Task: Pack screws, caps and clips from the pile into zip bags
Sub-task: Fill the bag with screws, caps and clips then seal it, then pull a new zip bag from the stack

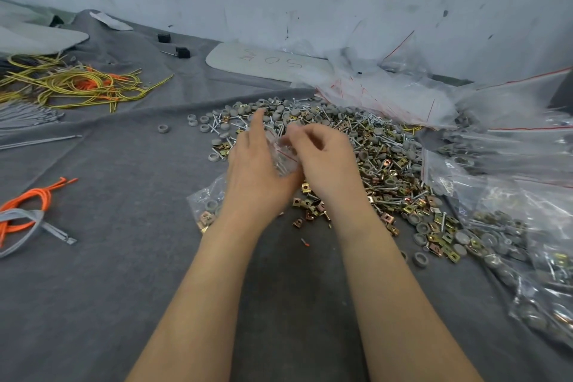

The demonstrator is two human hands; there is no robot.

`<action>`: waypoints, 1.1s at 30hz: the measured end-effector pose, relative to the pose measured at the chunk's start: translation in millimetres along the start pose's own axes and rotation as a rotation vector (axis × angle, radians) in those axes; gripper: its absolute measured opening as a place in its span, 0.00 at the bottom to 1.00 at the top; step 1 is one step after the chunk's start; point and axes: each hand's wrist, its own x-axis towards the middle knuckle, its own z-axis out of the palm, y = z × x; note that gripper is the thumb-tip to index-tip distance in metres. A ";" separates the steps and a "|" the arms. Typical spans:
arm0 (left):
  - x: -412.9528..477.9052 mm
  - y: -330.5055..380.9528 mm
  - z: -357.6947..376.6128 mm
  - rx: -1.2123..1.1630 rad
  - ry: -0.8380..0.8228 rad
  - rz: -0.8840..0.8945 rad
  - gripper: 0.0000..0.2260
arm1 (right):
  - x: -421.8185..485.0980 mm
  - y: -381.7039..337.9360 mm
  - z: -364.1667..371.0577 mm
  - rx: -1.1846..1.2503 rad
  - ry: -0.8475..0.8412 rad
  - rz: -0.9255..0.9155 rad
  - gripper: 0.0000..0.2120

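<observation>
Filling or sealing: which step is it? (Q)

Loading or closing one bag, by the look of it. Hands together over the near edge of the pile (378, 164). Right hand (325, 164) has its fingers curled, pinching the mouth of a small zip bag (283, 156) at the red strip. Left hand (255, 167) lies against the bag's other side, forefinger straight. Thumb hidden and frame blurred, so I cannot tell whether it grips. (N)

Anything inside? (Q)

Pale shapes through the film, too smeared to name. The bag sits between both hands, above the screws, grey caps and brass-coloured clips. (N)

Round about? (Q)

One filled bag (207, 208) on the grey cloth (124, 288), under the left wrist. Empty bags (387, 93) heaped behind the pile by the wall. Packed bags (527, 257) at right. Yellow cords (77, 84) and an orange cord (28, 201) well off to the left. (N)

Next move? (Q)

My judgement: if the count is complete, press the strip shut end to end and lay the bag beside the filled one. If not, keep the mouth open and pick more. (N)
</observation>
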 end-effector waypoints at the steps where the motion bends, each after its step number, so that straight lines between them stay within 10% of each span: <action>1: -0.2 0.6 -0.3 -0.007 0.029 0.000 0.43 | -2.6 -1.3 -3.7 -0.028 0.017 -0.006 0.13; 6: 0.9 8.9 -1.3 0.003 0.214 0.002 0.42 | -21.4 -17.4 -14.3 -0.101 -0.292 0.002 0.11; 12: 0.7 23.7 -27.2 -0.215 0.217 0.165 0.50 | -9.8 -53.0 -37.7 -0.059 -0.038 -0.183 0.04; 18: 13.6 43.6 -39.6 -0.604 0.127 0.103 0.03 | -10.8 -66.3 -69.3 0.114 -0.026 -0.240 0.09; 27: 8.0 86.3 -14.4 -0.396 -0.094 0.241 0.04 | -23.1 -52.2 -100.2 -0.506 0.084 -0.247 0.05; 33: 8.4 89.0 -19.4 -0.381 -0.083 0.260 0.03 | -23.2 -52.7 -109.2 -0.435 0.050 -0.188 0.06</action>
